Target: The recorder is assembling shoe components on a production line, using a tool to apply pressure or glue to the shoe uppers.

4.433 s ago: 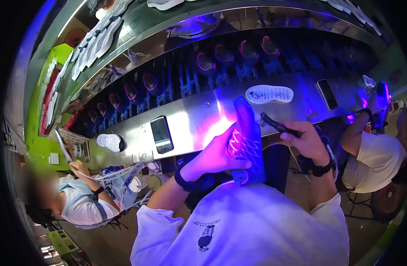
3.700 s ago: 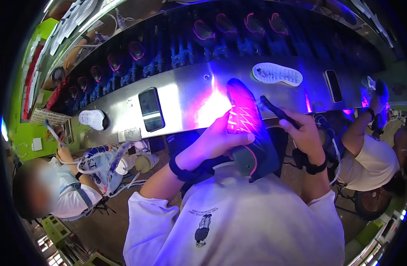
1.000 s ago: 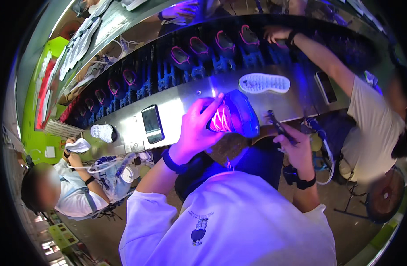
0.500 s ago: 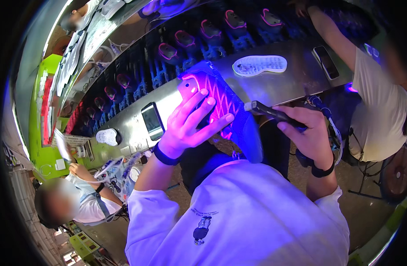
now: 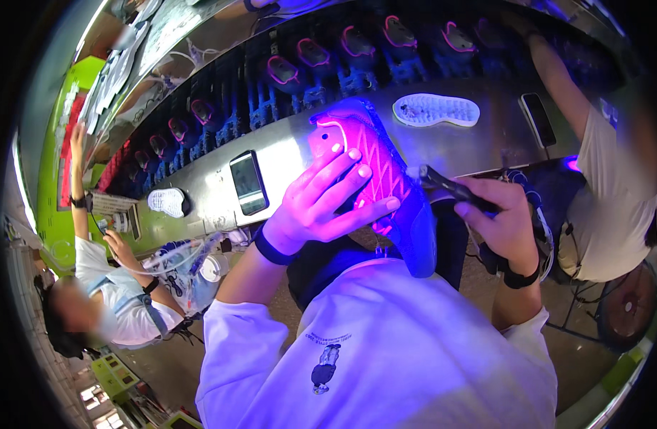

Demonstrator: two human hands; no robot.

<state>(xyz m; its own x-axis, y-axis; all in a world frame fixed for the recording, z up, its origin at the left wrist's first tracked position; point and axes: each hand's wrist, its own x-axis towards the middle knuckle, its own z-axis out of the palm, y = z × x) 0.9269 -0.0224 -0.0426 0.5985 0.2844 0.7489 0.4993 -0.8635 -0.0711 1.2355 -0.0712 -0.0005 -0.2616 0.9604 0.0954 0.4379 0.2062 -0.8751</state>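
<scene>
My left hand [image 5: 327,199] grips a shoe [image 5: 386,179] held up close in front of me, its sole side glowing pink under violet light, the fingers spread across the patterned sole. My right hand [image 5: 504,222] is closed on a thin dark brush-like tool [image 5: 446,186] whose pale tip touches the shoe's right edge. Both forearms rise from my white sleeves at the lower edge.
A metal workbench [image 5: 293,154] runs across, with a dark phone [image 5: 248,182], a white sole [image 5: 436,110] and another phone [image 5: 538,119] on it. Behind it stands a row of shoes on blue holders [image 5: 321,61]. One person sits at the left [image 5: 110,286], another at the right [image 5: 600,193].
Earlier the shoe was held lower above the bench. I have raised it closer to my face and turned it, and the tool's tip has come to the shoe's right edge.
</scene>
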